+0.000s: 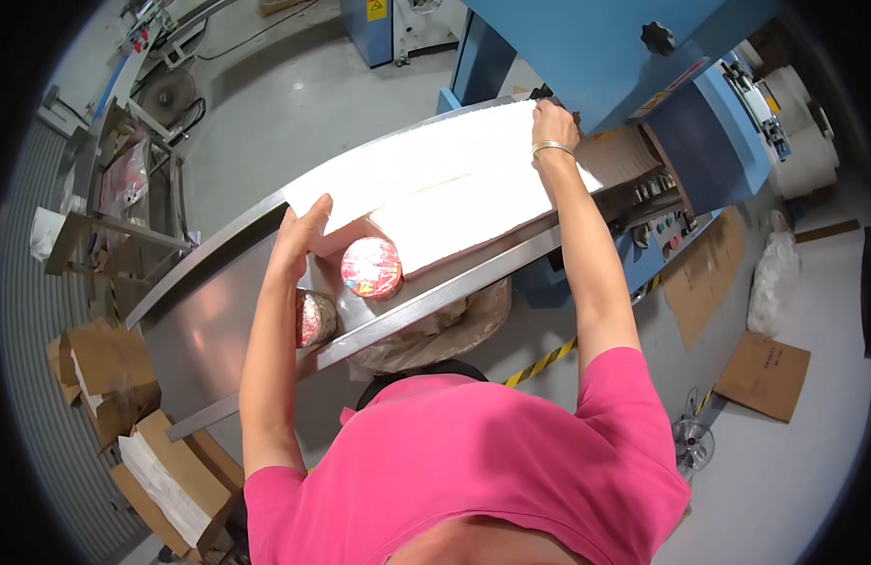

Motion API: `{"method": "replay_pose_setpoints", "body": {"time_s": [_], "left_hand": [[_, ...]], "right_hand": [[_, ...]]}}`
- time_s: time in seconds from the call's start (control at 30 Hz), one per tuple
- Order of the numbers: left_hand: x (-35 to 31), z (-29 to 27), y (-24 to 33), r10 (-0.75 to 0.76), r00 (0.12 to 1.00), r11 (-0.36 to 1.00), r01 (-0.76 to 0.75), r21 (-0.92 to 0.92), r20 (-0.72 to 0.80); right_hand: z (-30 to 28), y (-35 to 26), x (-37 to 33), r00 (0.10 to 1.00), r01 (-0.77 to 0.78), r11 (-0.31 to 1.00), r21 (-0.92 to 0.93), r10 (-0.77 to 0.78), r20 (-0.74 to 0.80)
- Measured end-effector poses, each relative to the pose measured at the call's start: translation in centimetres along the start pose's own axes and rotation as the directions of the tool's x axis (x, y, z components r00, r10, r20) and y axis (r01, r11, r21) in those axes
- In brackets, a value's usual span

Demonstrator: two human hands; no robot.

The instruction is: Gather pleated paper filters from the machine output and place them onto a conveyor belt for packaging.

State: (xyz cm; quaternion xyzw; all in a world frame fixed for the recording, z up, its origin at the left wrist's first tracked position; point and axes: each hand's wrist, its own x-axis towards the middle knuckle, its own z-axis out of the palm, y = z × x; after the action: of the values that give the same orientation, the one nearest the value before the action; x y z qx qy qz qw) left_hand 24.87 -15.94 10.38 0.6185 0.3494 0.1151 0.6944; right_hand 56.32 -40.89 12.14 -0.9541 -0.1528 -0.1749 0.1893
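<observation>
Two rows of white, paper-like stacks [454, 179] lie side by side along a metal trough, overexposed and bright. My left hand [299, 235] is at the left end of the far row, thumb up and the other fingers partly hidden. At the right end of the same row, my right hand [555, 129] curls its fingers down over the edge, a bangle on its wrist. Next to the near row's left end stands a round red-and-white thing [370, 266] with a printed top. A second round, patterned thing [316, 318] sits by my left forearm, partly covered by it.
The metal trough [200, 320] slopes leftward and leads right into a blue machine [624, 56] with a black knob. Opened cardboard boxes [177, 480] stand at lower left. A flat cardboard piece [763, 377] and a clear plastic bag [774, 278] lie at right.
</observation>
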Motion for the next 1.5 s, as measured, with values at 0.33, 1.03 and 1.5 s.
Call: {"method": "replay_pose_setpoints", "body": {"time_s": [0.33, 1.03, 1.5], "left_hand": [[0.2, 0.0, -0.4, 0.000, 1.000, 1.000, 0.001, -0.025, 0.016], [0.4, -0.3, -0.2, 0.016, 0.997, 0.998, -0.012, -0.055, 0.076], [1.0, -0.2, 0.7, -0.156, 0.987, 0.987, 0.155, 0.042, 0.032]], "right_hand": [[0.6, 0.3, 0.7, 0.998, -0.036, 0.991, -0.131, 0.041, 0.039], [-1.4, -0.4, 0.1, 0.962, 0.019, 0.987, -0.157, 0.025, 0.273], [-3.4, -2.8, 0.0, 0.893, 0.090, 0.961, -0.260, 0.038, 0.448]]}}
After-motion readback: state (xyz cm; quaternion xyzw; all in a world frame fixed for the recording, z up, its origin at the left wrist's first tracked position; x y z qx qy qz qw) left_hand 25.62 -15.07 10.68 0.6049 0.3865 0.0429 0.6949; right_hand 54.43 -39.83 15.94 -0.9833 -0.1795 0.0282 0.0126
